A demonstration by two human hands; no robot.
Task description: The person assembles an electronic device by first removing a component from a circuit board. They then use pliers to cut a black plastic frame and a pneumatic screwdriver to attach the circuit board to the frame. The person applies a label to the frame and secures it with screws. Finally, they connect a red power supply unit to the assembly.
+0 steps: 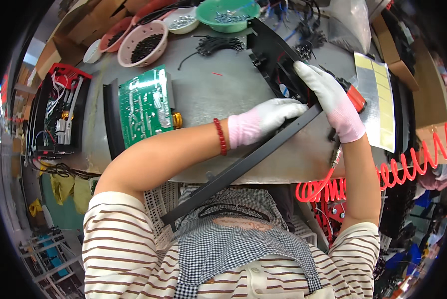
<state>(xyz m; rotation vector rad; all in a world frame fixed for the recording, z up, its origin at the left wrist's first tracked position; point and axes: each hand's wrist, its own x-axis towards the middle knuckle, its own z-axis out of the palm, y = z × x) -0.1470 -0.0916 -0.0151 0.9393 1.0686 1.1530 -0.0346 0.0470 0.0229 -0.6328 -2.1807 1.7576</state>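
- Grey metal bench (198, 84) spans the scene, with bowls and baskets of small parts along its far side.
- Central to the work, a black bar (243, 167) slants from the hands across the bench's near edge toward the person's lap; a black case (271, 52) lies just beyond its far end.
- Gloved left hand (278, 117) has bent fingers where bar and case meet; gloved right hand (323, 89) reaches over the case's right side, fingers together. Whether either grip is clamped on anything, I cannot tell.
- Done, as I judge it: the case already carries some inner parts, so it seems partly built.
- Remaining, probably: settling how bar and case sit together. The green circuit board (144, 104) lies well apart at the left, and whether it belongs here is unclear.
- Hidden: the meeting point of bar and case, and the right thumb's contact. A red tool (355, 98) is partly covered by the right hand and wrist.
- Hard to make out: the case's dark interior; any fasteners in it are too small to tell.
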